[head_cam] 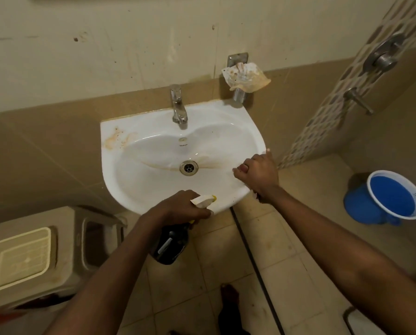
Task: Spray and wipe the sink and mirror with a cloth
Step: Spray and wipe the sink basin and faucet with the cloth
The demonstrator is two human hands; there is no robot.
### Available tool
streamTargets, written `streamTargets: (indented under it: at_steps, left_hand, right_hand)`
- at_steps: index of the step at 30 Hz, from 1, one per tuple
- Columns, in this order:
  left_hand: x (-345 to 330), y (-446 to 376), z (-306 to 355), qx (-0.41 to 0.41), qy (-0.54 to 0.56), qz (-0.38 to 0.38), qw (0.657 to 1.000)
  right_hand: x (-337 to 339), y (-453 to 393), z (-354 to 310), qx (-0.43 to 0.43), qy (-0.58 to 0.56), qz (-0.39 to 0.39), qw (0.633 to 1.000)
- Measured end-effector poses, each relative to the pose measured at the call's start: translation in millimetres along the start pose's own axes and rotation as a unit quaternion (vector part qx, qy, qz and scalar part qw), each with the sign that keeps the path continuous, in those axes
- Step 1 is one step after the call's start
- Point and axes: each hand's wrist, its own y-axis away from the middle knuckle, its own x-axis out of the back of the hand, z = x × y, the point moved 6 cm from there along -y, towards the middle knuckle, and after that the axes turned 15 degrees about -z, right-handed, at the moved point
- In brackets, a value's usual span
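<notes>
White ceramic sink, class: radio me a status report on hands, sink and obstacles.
Left hand grips dark spray bottle. Right hand curled on white ceramic sink rim; cloth unclear. Brown stains remain. Nothing blocking.

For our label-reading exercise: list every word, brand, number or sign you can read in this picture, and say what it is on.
No text here can be read.
Sink: small dark mark below the overflow hole, too small to read.
Spray bottle: pale label strip, blurred.
Blue bucket: faint marks inside the rim, unreadable.
</notes>
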Motion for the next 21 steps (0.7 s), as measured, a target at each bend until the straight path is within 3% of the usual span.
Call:
streamTargets:
  at_steps: [6,8,12,18,21]
  left_hand:
    - [-10.0,-1.0,-10.7,-0.003,-0.007,-0.024,1.000]
    - [-10.3,0.4,-12.4,-0.005,-0.009,-0.012,1.000]
    - [-10.5,8.2,-15.5,-0.008,0.010,-0.008,1.000]
    - [-19.8,17.8,-28.1,0.010,0.020,-0.061,0.998]
    - [-18.9,24.2,-33.2,0.010,0.036,-0.055,0.998]
  right_hand:
    - [-14.1,29.3,-29.6,0.113,-0.056,-0.004,0.992]
    - [-9.5,12.7,-18.2,0.104,-0.021,-0.010,0.994]
    - [-2.8,4.8,-2.0,0.004,-0.031,0.025,0.999]
    - [-17.9,33.4,-38.4,0.089,-0.079,0.017,0.993]
    - [-7.6,17.5,-22.2,0.070,-0.034,0.026,0.997]
